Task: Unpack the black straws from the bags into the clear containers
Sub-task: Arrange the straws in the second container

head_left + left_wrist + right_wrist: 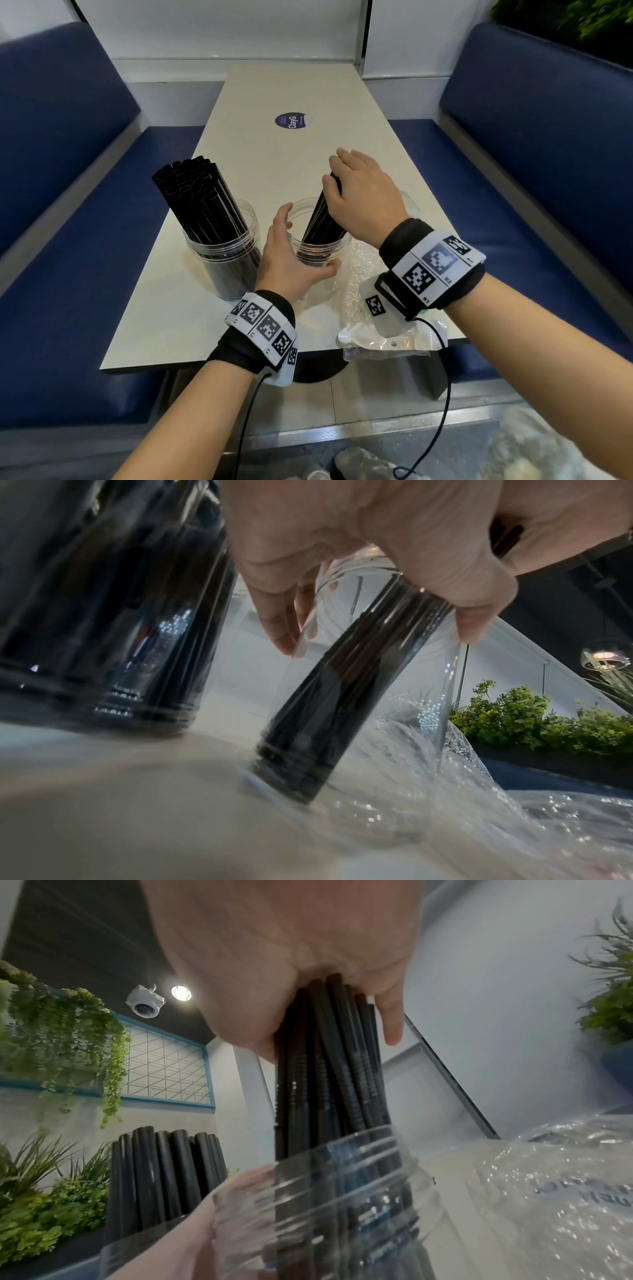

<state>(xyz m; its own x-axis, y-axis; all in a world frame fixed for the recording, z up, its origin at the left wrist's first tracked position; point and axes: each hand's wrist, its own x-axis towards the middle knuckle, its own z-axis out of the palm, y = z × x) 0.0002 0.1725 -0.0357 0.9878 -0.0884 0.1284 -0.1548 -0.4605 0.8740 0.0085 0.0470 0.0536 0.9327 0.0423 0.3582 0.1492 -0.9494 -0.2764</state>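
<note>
Two clear containers stand on the white table (260,147). The left container (224,258) is packed with black straws (195,195) that lean to the far left. My left hand (291,255) curls around the side of the right container (323,246), thumb on its near wall. My right hand (359,195) grips the top of a bundle of black straws (325,219) whose lower ends stand inside that container. In the right wrist view the bundle (329,1069) runs from my palm down into the container's mouth (342,1167). The left wrist view shows the bundle (342,696) reaching the container's bottom.
Crumpled clear plastic bags (363,294) lie on the table right of the right container and hang over the near edge (383,342). A purple round sticker (290,120) marks the table's far half. Blue benches (68,240) flank both sides. More plastic lies on the floor (513,452).
</note>
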